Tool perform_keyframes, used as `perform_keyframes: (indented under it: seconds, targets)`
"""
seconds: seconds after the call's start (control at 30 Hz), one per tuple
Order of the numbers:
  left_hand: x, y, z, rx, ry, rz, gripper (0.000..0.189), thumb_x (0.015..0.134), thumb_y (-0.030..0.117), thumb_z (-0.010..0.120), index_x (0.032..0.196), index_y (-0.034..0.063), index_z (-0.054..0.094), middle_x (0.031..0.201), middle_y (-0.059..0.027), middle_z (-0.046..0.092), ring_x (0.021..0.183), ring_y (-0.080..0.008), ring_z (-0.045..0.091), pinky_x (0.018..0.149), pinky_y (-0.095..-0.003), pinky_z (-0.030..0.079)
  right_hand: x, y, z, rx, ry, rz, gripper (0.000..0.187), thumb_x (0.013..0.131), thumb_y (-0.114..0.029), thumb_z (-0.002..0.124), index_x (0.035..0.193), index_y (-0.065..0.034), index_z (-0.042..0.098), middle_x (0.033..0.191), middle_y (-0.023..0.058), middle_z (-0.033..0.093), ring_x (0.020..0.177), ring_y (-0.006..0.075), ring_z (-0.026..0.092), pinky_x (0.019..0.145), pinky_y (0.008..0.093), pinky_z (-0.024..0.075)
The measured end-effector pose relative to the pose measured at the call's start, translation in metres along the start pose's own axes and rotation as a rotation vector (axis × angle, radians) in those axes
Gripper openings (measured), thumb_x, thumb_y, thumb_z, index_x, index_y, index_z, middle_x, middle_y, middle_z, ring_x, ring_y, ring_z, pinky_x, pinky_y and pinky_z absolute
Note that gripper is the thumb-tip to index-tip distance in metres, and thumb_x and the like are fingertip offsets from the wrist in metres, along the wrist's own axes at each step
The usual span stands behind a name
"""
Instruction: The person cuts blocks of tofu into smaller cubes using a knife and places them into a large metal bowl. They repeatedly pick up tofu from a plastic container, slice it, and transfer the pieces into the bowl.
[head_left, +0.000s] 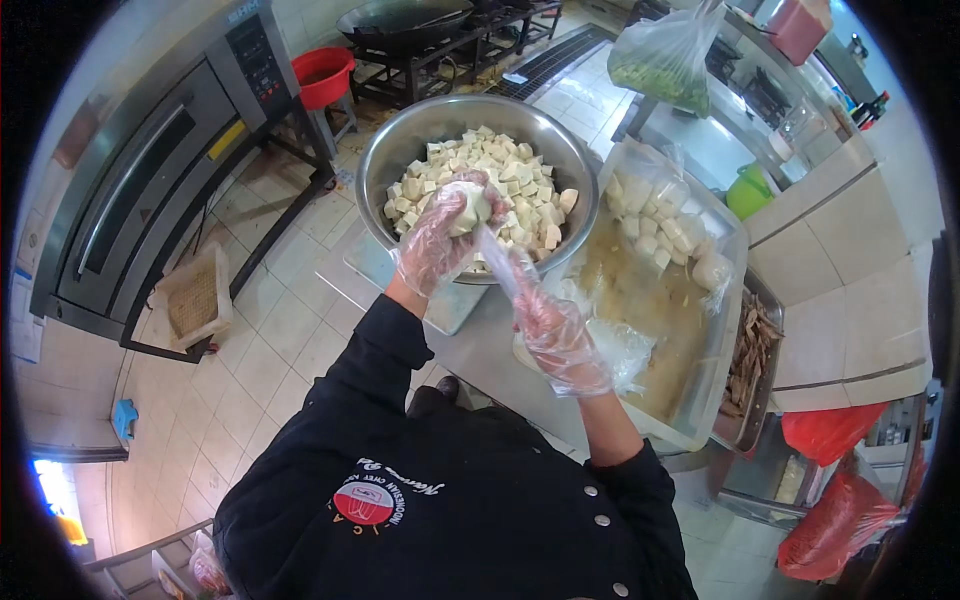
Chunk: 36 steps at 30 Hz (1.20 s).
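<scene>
A steel bowl (375, 202) holds a heap of pale cubes (517, 172), probably tofu. Over it my left hand (442, 240), in a clear plastic glove, grips a small plastic bag (471, 206) with white content. My right hand (555, 330), gloved alike, is closed on a strip of clear plastic (496, 251) that runs up toward the bag. To the right stands a translucent plastic tub (727, 300) with cloudy liquid. Bags of white pieces (660, 225) lie at its far end. Crumpled clear plastic (622, 349) rests at its near left side.
A steel tray of brown strips (754, 360) stands right of the tub. A bag of green vegetables (664, 75) hangs above it. On the left are an oven (150, 180), a red basin (324, 79) and a white basket (191, 300). A wok (405, 22) stands at the back.
</scene>
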<state>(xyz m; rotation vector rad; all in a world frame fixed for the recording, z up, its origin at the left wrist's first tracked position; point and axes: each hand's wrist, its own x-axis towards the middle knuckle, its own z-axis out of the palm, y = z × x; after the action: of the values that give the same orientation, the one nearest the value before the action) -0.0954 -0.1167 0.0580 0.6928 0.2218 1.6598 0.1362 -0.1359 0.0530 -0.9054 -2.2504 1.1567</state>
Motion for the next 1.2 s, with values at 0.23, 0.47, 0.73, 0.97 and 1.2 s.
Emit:
perform_keyframes:
  seconds: [0.23, 0.47, 0.73, 0.97, 1.2]
  targets:
    - [0.008, 0.000, 0.002, 0.042, 0.278, 0.032, 0.041, 0.099, 0.031, 0.062, 0.126, 0.0022, 0.049, 0.106, -0.0096, 0.059, 0.107, -0.0254, 0.061, 0.100, -0.0385, 0.053, 0.004, 0.001, -0.005, -0.121, 0.009, -0.107, 0.059, 0.095, -0.009, 0.055, 0.151, -0.0186, 0.041, 0.077, 0.0129, 0.065, 0.058, 0.0249, 0.058, 0.057, 0.0407, 0.0467]
    - [0.012, 0.011, -0.043, 1.209, 0.013, 0.253, 0.068, 0.088, 0.022, 0.077, 0.136, -0.0028, 0.036, 0.125, -0.0143, 0.060, 0.115, -0.0260, 0.061, 0.102, -0.0387, 0.049, 0.004, 0.015, -0.041, -0.356, 0.281, -0.403, 0.055, 0.094, -0.010, 0.056, 0.147, -0.0196, 0.047, 0.092, 0.0144, 0.069, 0.073, 0.0275, 0.066, 0.067, 0.0399, 0.0520]
    - [0.025, 0.039, -0.005, 1.208, -0.288, 0.228, 0.071, 0.096, 0.052, 0.055, 0.140, -0.0011, 0.039, 0.127, -0.0235, 0.056, 0.118, -0.0397, 0.058, 0.102, -0.0531, 0.050, 0.051, 0.026, -0.123, -0.906, 0.118, -0.552, 0.066, 0.087, -0.003, 0.056, 0.148, -0.0256, 0.044, 0.092, 0.0140, 0.069, 0.076, 0.0340, 0.067, 0.064, 0.0446, 0.0532]
    - [0.027, 0.046, -0.013, 0.279, 0.175, -0.442, 0.048, 0.100, 0.022, 0.060, 0.138, -0.0012, 0.044, 0.137, -0.0220, 0.051, 0.124, -0.0430, 0.055, 0.107, -0.0460, 0.050, 0.073, -0.020, -0.118, -0.965, -0.132, -0.258, 0.067, 0.089, -0.003, 0.055, 0.150, -0.0289, 0.043, 0.090, 0.0139, 0.069, 0.072, 0.0325, 0.067, 0.061, 0.0434, 0.0532]
    - [0.042, 0.052, -0.008, 0.226, 0.130, -0.404, 0.044, 0.104, 0.027, 0.050, 0.134, -0.0055, 0.047, 0.134, -0.0229, 0.055, 0.120, -0.0416, 0.059, 0.102, -0.0483, 0.053, 0.099, 0.002, -0.103, -0.926, -0.067, -0.303, 0.073, 0.090, -0.005, 0.054, 0.152, -0.0378, 0.036, 0.084, 0.0139, 0.067, 0.066, 0.0307, 0.065, 0.058, 0.0433, 0.0534]
